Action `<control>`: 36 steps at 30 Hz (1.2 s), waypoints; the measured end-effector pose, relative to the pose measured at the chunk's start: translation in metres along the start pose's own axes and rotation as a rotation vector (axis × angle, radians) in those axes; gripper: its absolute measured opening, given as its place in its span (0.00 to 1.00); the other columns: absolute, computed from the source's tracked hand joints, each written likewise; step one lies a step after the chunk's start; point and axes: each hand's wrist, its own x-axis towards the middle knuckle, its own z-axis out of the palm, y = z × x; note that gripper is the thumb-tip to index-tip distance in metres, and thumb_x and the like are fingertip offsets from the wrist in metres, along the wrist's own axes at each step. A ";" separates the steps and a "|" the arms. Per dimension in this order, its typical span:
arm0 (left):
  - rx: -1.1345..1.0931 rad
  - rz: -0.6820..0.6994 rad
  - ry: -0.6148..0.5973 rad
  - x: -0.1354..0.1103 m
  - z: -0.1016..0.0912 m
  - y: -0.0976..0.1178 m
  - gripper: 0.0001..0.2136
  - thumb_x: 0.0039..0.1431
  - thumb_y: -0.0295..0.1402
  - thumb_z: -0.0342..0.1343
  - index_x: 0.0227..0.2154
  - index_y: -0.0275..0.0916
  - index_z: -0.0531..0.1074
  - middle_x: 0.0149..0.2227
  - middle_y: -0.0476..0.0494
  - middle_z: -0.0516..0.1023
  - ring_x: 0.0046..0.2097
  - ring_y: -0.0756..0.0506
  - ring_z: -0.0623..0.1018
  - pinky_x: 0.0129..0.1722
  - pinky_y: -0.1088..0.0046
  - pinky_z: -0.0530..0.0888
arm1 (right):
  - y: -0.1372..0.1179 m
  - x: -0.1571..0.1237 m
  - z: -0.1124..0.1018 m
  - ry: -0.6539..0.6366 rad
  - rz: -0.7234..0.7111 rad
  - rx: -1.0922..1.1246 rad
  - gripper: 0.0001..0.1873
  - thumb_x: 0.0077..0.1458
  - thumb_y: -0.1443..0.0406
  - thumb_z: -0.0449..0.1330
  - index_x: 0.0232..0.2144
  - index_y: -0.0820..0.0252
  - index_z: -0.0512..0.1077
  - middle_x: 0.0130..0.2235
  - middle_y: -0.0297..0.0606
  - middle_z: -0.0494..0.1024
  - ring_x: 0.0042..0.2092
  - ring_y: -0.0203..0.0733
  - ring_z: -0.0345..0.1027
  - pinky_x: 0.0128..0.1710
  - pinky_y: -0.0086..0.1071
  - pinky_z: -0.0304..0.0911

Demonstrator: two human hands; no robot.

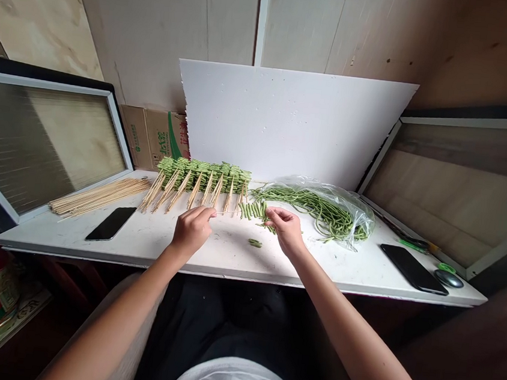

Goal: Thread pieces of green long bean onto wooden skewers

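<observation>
Clamping a bamboo skewer point(226, 212) in the left hand point(192, 229), the right hand point(286, 230) is pinching long beans point(253, 211); loaded skewers point(203, 175) are lying done, bagged beans point(310, 208) remaining.

We see matt, raw-wood bamboo skewers point(99, 196) lying lower left of centre, and thin green beans point(306, 204) with a smooth, faintly waxy skin at centre right, inside a glossy, crinkled clear plastic bag point(350, 215). Behind them stands a matt white foam board point(288, 121) with a rough, crumbled edge. Upper left of it shows a brown corrugated cardboard box point(150, 137). A glossy black glass smartphone point(110, 223) lies on the smooth white tabletop point(228, 260).
</observation>
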 end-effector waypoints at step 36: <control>-0.138 -0.004 -0.020 -0.007 0.009 -0.005 0.21 0.50 0.10 0.45 0.37 0.38 0.76 0.33 0.45 0.82 0.35 0.44 0.83 0.35 0.71 0.79 | 0.001 0.007 -0.007 -0.153 0.115 0.026 0.16 0.44 0.53 0.78 0.32 0.54 0.84 0.39 0.39 0.79 0.39 0.40 0.68 0.34 0.31 0.69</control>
